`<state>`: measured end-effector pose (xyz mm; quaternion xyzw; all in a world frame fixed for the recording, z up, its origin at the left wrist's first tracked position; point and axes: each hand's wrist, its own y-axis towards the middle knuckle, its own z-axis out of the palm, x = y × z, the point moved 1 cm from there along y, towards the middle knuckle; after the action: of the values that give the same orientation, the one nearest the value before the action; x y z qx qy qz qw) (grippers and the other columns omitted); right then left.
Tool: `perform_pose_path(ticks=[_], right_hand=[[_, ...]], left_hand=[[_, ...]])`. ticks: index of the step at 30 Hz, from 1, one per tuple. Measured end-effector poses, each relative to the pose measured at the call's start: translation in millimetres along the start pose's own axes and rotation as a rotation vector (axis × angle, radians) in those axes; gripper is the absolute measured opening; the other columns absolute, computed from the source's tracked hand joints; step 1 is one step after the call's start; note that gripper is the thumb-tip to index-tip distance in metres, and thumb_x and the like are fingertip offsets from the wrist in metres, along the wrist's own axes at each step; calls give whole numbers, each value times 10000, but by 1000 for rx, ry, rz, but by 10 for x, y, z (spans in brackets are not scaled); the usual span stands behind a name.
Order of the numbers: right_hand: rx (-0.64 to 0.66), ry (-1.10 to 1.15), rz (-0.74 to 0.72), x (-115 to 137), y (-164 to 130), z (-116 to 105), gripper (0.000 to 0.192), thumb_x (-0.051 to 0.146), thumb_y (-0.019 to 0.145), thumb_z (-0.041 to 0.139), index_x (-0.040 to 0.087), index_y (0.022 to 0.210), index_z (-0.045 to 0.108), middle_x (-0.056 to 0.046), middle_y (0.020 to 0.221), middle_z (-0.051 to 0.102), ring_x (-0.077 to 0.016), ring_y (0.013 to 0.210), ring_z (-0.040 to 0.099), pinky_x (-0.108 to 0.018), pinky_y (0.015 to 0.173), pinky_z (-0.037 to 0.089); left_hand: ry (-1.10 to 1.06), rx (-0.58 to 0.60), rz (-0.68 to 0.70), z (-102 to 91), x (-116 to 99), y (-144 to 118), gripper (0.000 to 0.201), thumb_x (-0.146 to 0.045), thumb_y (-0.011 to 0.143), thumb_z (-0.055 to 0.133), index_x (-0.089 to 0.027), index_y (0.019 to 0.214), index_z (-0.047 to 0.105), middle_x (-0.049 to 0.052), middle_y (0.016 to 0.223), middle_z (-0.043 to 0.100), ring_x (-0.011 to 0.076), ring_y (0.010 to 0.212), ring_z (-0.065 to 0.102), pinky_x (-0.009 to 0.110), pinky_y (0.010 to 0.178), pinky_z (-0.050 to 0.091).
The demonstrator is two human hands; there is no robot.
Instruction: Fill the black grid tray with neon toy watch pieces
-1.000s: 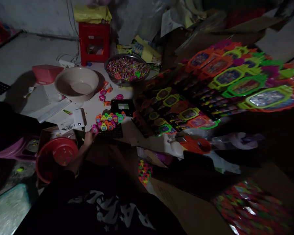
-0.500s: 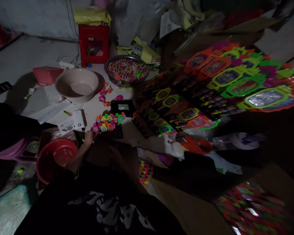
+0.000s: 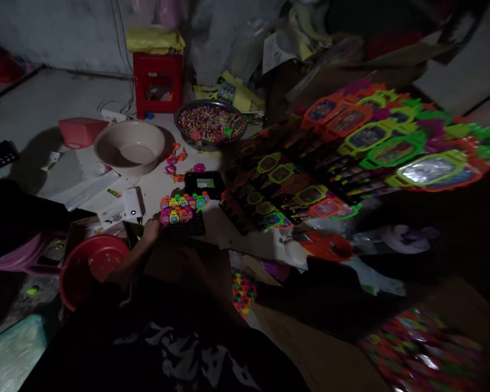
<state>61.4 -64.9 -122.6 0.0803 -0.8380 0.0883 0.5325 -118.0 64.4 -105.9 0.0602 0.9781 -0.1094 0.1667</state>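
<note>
My left hand (image 3: 151,231) is at the left edge of a dark gridded tray (image 3: 190,224), its fingers closed against that edge. Rows of small bright toy watches (image 3: 175,216) in pink, yellow, orange and green stand on the tray. My right hand (image 3: 190,260) is in deep shadow just below the tray; its fingers and anything in them cannot be made out. Behind the tray lies a black device with a lit label or screen (image 3: 205,183). A white power bank (image 3: 133,202) with a cable sits just above my left hand.
A beige basin (image 3: 129,146) and a metal bowl of small colourful pieces (image 3: 210,121) stand behind. A red basin (image 3: 93,267) is at left. Large stacked toy watches (image 3: 384,139) rise at right, close to the camera. A red stool (image 3: 158,81) is by the wall.
The view has shifted slightly, so the surroundings sit a little lower in the picture. My left hand remains at the tray's edge, and the watches look the same.
</note>
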Motion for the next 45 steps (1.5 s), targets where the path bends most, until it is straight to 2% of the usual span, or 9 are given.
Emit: perform_pose_path(ticks=[5,11,17,24,29,33,37,42,45], right_hand=[[-69,-16,-14,-148,170,-200,190,266,910,527,200,1029,658,-70,1056,656,-197,991,609,-380,930,492],[-310,5,50,-263,486,-622,279,308,876,492,172,1067,644,-98,1017,674,-203,898,632,-341,836,509],[-486,-90,-95,-25,1324,-1107,298,292,925,434,151,1087,641,-109,1093,662,-201,1011,607,-307,910,461],[-69,-613,-107,471,2892,-1151,217,121,880,552,91,1050,683,-162,1122,666,-223,1084,576,-330,1004,380],[131,-815,-3,500,3326,-963,331,55,745,687,46,1075,668,-221,1140,656,-292,1136,552,-358,1006,365],[135,-744,-7,484,3304,-958,353,137,855,591,115,1207,592,-139,1104,680,-229,1032,605,-283,901,428],[74,-487,-216,803,2940,-1099,242,234,932,501,153,1141,595,-75,1066,666,-161,951,619,-227,832,445],[329,-431,-416,1408,1969,-1209,175,249,829,666,168,982,643,-62,1022,640,-172,975,602,-247,849,445],[465,-379,-440,1598,1427,-1221,196,196,806,679,179,997,641,-49,1019,642,-166,952,603,-248,838,460]], left_hand=[[-46,-17,45,51,81,6,431,-341,887,570,-127,1261,549,183,1124,668,282,1037,648,295,835,465],[-55,-94,25,-30,300,110,348,-367,914,524,-115,1127,633,197,1016,701,288,955,681,291,761,473],[-54,-106,-39,-127,568,140,287,-343,906,525,-125,1038,658,185,942,717,280,887,694,288,716,471],[-241,-185,-76,136,617,-97,306,-226,885,511,-113,1161,580,181,1036,699,269,952,686,309,791,500],[-512,-350,-36,120,690,-310,414,-289,863,528,-120,1241,504,168,1150,645,248,1018,649,360,864,507],[-642,-433,-100,-127,773,-500,384,-392,891,507,-166,1201,524,100,1047,656,202,909,655,349,811,534],[-627,-484,-80,-542,641,-614,397,-421,901,526,-193,1226,513,74,1035,633,173,869,641,342,798,545],[-413,-445,215,-888,187,-620,569,-380,866,608,-232,1385,426,114,1369,514,226,1198,554,371,968,497],[-366,-296,434,-824,-82,-640,366,-297,929,504,-258,1289,552,58,1243,633,185,1127,607,312,940,507]])
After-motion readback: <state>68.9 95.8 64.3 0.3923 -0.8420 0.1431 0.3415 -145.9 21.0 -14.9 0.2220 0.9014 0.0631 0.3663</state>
